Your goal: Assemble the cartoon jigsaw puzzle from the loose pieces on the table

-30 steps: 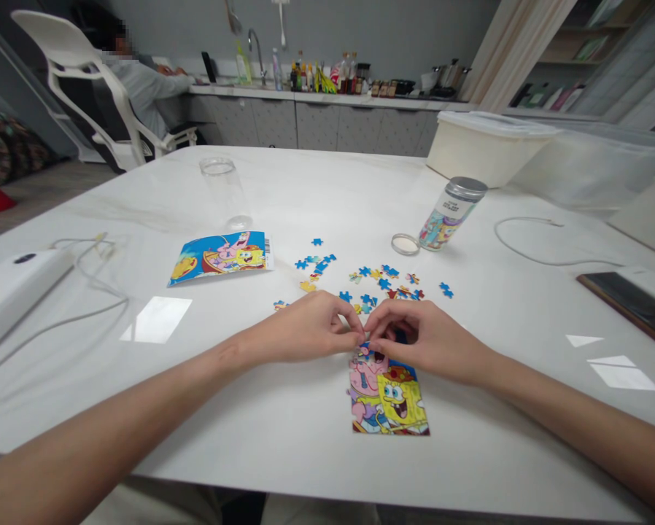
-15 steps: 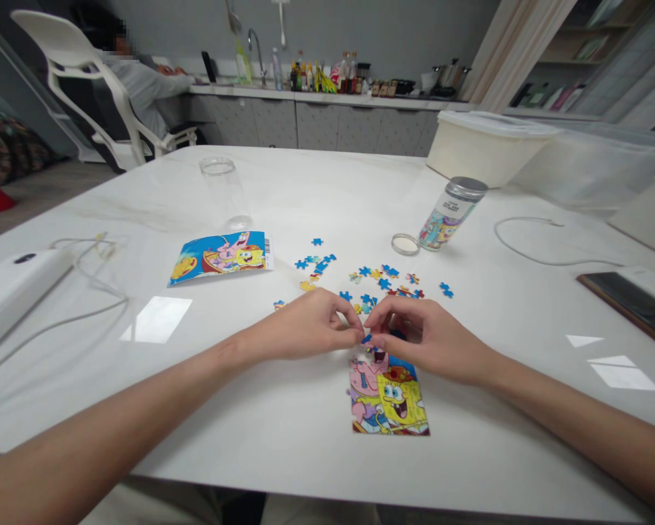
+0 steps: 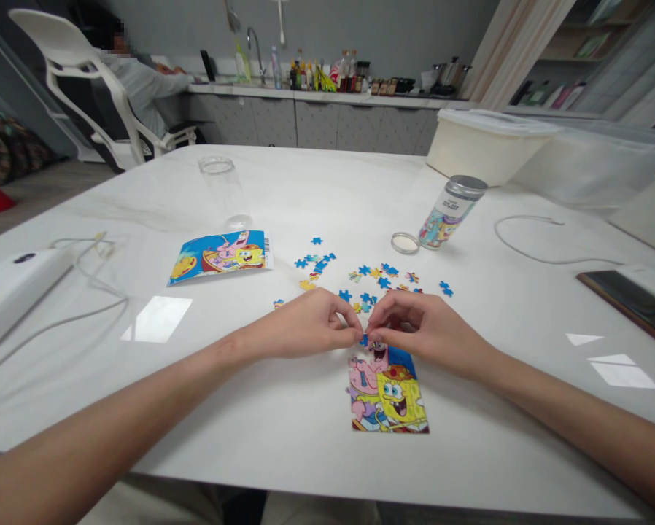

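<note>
Above the top left corner of a partly joined jigsaw puzzle (image 3: 396, 397), my two hands meet fingertip to fingertip. A small blue puzzle piece (image 3: 364, 340) shows between them. My left hand (image 3: 323, 324) pinches it from the left, thumb and forefinger together. From the other side my right hand (image 3: 423, 328) has its fingers curled and closed at the same piece, covering part of the puzzle's upper edge. The joined part shows a yellow and a pink cartoon figure. Loose puzzle pieces (image 3: 384, 282), mostly blue, lie scattered just beyond my hands.
A picture sheet (image 3: 223, 257) lies left, with a clear jar (image 3: 226, 193) behind it. A picture-wrapped canister (image 3: 452, 211) stands right beside a round lid (image 3: 405, 243). Further out are a power strip (image 3: 15, 292), a phone (image 3: 634, 306), a cable and storage boxes (image 3: 486, 146). A person sits far left.
Both hands stay nearly in place, with my right fingers shifting slightly upward at the blue piece. The puzzle and the loose pieces look unchanged.
</note>
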Action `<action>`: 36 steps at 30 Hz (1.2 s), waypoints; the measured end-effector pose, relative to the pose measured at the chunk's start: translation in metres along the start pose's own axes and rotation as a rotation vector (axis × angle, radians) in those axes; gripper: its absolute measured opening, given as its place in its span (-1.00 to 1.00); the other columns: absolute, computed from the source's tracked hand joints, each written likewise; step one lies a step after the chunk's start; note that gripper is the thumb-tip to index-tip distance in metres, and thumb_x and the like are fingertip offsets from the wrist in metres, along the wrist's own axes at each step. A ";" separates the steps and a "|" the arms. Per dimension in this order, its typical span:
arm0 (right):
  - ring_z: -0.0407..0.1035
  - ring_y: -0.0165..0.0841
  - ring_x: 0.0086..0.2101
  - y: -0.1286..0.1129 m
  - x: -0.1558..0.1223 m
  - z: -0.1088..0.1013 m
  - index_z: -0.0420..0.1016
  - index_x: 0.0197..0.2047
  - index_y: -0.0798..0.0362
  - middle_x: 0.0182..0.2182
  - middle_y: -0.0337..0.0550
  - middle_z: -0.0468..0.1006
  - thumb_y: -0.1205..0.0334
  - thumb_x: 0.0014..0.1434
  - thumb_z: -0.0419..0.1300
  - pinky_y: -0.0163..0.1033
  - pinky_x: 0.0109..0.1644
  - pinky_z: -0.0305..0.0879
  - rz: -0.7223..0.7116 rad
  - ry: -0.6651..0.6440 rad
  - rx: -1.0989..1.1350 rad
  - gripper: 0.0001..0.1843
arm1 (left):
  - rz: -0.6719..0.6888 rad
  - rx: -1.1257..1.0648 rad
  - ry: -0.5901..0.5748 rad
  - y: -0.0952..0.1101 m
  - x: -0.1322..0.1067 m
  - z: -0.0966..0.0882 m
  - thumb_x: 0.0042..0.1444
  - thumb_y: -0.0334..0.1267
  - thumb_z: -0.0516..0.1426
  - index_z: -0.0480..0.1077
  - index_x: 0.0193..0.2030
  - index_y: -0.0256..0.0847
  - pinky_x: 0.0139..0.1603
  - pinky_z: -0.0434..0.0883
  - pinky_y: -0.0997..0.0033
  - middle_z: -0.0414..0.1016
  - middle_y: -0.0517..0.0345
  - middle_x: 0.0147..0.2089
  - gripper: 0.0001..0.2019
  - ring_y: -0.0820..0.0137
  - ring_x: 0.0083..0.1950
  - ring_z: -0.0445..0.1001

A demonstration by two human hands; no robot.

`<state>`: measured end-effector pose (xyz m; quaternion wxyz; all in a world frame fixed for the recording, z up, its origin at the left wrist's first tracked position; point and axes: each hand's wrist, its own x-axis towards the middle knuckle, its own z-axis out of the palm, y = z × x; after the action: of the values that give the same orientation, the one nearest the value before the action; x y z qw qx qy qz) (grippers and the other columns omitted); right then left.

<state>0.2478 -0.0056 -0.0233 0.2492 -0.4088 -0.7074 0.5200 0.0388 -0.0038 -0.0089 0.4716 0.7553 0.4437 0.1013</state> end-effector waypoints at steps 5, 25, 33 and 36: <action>0.49 -0.34 -0.39 0.000 0.000 -0.001 0.48 -0.36 0.05 -0.43 -0.17 0.57 0.18 0.05 0.30 -0.18 -0.28 0.42 0.004 -0.010 0.002 -0.87 | -0.014 0.003 0.002 0.002 -0.001 0.000 0.05 -0.20 0.12 0.52 -0.34 -0.27 -0.58 -0.05 0.48 0.01 0.42 -0.68 -0.80 0.57 -0.62 -0.06; 0.33 -0.45 -0.48 -0.001 -0.003 0.001 0.46 -0.31 0.04 -0.41 -0.19 0.51 0.25 0.11 0.21 -0.25 -0.39 0.34 -0.069 -0.014 -0.180 -0.93 | -0.013 -0.054 0.019 0.004 -0.001 0.001 0.03 -0.23 0.14 0.49 -0.33 -0.25 -0.57 -0.07 0.48 -0.05 0.47 -0.71 -0.84 0.59 -0.64 -0.14; 0.32 -0.43 -0.49 -0.001 -0.002 0.001 0.48 -0.36 0.04 -0.43 -0.17 0.51 0.22 0.09 0.22 -0.22 -0.39 0.32 -0.042 0.030 -0.183 -0.92 | -0.020 -0.044 0.019 0.003 0.000 0.001 0.00 -0.28 0.14 0.49 -0.31 -0.27 -0.55 -0.04 0.48 0.00 0.45 -0.69 -0.84 0.57 -0.62 -0.11; 0.33 -0.43 -0.46 0.001 -0.002 0.000 0.52 -0.35 0.04 -0.39 -0.16 0.52 0.22 0.10 0.22 -0.22 -0.37 0.31 -0.061 0.033 -0.183 -0.91 | -0.003 -0.025 0.010 0.002 0.000 0.001 0.01 -0.28 0.14 0.50 -0.31 -0.27 -0.56 -0.04 0.49 0.00 0.45 -0.69 -0.84 0.58 -0.62 -0.10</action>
<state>0.2488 -0.0069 -0.0242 0.2378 -0.4167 -0.7599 0.4387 0.0405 -0.0051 -0.0074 0.4787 0.7481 0.4462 0.1099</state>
